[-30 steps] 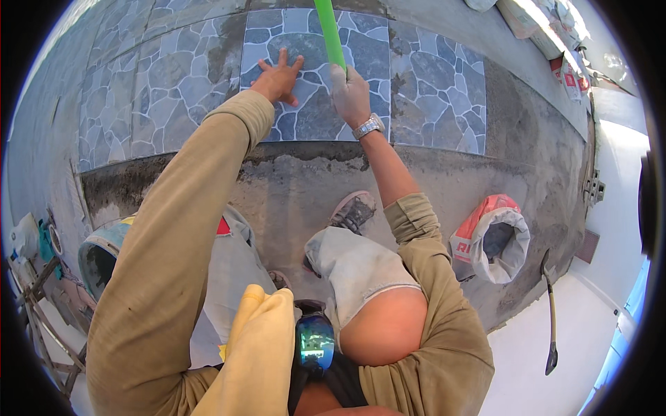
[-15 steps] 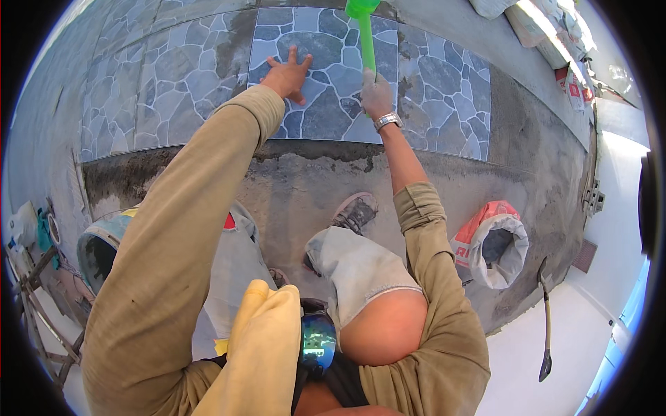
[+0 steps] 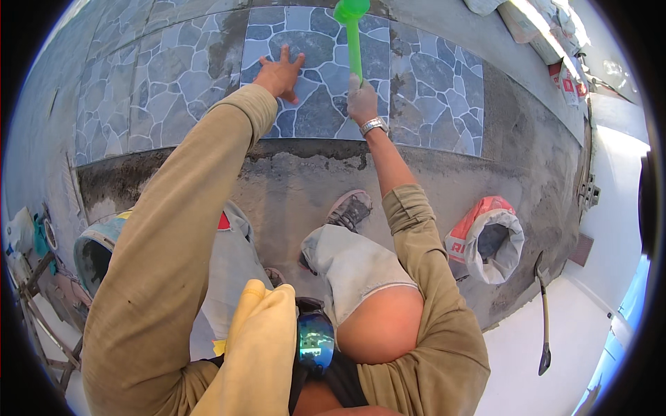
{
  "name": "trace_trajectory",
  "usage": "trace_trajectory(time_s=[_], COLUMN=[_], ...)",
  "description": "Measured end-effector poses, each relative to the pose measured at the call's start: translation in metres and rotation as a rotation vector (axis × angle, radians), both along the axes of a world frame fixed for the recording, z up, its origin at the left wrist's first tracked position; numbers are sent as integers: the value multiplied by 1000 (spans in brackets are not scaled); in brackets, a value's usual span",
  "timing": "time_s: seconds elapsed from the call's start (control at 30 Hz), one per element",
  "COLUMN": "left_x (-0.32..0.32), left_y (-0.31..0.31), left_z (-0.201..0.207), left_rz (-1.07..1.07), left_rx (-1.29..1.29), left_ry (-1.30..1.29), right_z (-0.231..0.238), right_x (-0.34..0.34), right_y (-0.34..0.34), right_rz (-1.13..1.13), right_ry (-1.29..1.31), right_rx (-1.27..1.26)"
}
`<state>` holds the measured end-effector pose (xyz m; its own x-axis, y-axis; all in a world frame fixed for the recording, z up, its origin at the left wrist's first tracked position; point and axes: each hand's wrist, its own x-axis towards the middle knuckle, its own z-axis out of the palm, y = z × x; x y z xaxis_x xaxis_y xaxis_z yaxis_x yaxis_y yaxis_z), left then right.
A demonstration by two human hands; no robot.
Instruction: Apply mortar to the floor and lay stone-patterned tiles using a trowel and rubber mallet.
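Rough grey concrete (image 3: 298, 184) is running beneath a dusty shoe (image 3: 349, 210), while a khaki sleeve (image 3: 166, 243) is partly hiding a round bucket (image 3: 89, 239). To the right, a crumpled red-and-white sack (image 3: 474, 225) is gaping. Farther out, the left hand (image 3: 280, 76) is spreading its fingers over a smooth, stone-patterned tile (image 3: 312, 111), its back hiding whether the palm is touching. The right hand (image 3: 362, 102) is gripping a green mallet (image 3: 354, 48) by its handle over the tile, the upper edge cutting into its head. Beyond, sunlight is streaking piled sacks (image 3: 519, 22).
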<state>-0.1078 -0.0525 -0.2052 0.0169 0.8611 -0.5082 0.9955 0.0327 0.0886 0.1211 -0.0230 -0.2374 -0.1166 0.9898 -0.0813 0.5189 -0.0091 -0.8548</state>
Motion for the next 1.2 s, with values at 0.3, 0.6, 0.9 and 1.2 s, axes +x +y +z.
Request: trace_trajectory(time_s=[0.3,0.6,0.9,1.2], left_x=[2,15,8,6], left_y=[-1,7,-11,-10], left_z=[-1,2,22,1], left_rz=[55,86,143,69], left_rx=[11,43,-7,157], left_ry=[22,-29,47,62], right_z=[-9,-24,-10,-11], right_x=[15,49,25,-18], right_y=[-13,14,9,11], right_rz=[-15,22,30,227], right_ry=[-137,-195,-7,-146], right_rx=[112,-160,-107,28])
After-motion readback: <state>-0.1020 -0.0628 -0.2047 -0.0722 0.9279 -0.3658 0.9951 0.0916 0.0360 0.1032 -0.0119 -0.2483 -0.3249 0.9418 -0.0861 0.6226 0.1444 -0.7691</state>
